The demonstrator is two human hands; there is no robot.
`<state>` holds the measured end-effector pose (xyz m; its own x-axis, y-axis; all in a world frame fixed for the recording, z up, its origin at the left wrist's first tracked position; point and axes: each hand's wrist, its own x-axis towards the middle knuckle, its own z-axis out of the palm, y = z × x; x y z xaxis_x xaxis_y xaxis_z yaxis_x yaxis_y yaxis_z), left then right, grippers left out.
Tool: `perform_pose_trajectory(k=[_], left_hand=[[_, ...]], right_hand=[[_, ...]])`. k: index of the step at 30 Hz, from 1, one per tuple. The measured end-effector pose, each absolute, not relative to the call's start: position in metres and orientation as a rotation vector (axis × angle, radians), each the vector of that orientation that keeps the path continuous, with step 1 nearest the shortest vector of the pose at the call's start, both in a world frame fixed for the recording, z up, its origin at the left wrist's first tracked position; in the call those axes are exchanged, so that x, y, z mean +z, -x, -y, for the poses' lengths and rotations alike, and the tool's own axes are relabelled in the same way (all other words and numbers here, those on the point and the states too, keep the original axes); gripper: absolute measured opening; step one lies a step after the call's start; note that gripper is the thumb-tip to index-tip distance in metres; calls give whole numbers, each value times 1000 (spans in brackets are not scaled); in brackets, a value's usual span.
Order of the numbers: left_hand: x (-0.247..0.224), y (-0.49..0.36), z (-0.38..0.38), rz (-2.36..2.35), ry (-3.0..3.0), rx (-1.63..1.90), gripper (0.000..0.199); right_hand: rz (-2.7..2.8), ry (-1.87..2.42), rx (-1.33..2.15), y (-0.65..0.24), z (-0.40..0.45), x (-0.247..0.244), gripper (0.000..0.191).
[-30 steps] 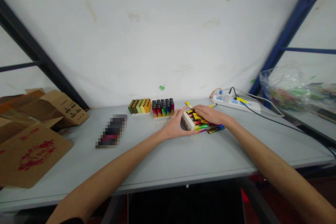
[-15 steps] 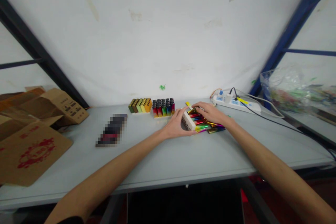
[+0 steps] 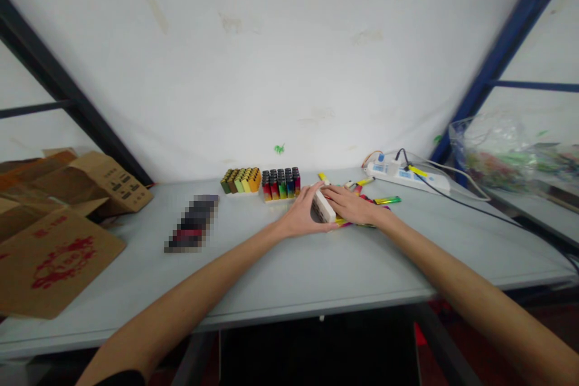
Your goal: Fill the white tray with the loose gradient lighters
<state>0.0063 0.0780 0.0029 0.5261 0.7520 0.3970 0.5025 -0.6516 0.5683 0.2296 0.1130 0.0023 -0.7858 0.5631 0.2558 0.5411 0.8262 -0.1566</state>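
Observation:
My left hand [image 3: 299, 217] grips a white tray [image 3: 324, 207] that is tipped on its side, thumb at the near end and fingers at the far end. Flat against the tray's right side lies my right hand [image 3: 347, 204], fingers stretched out over the colourful lighters there. Loose shiny lighters [image 3: 388, 199] spread on the table around it, partly hidden by the hand. To the left stand two upright sets, one of multicoloured lighters with black tops [image 3: 281, 186] and one of green-to-yellow lighters [image 3: 241, 181].
A white power strip [image 3: 407, 176] with cables lies at the back right, beside a clear plastic bag [image 3: 497, 151]. A pixelated dark flat object [image 3: 192, 224] is left of centre. Brown cardboard boxes [image 3: 67, 259] fill the left side.
My right hand has moved left and flattened over the lighters beside the tray, covering most of them. More loose lighters show behind and right of it. My left hand keeps its hold.

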Motion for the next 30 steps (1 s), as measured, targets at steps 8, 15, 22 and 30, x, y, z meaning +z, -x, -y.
perform_pose_trajectory(k=[8,15,22,30], left_hand=[[9,-4,-74,-1034,-2424,858,108],[11,4,-72,-1025,-2427,833,108],[6,2,-74,-1015,-2425,876,110],[9,4,-74,-1013,-2453,873,101]], right_hand=[[2754,924,329,-243,-110,25,45],[2601,951,406,-251,-107,44,41],[2631,986,173,-216,-94,26,41],[2773,995,63,-217,-95,12,45]])
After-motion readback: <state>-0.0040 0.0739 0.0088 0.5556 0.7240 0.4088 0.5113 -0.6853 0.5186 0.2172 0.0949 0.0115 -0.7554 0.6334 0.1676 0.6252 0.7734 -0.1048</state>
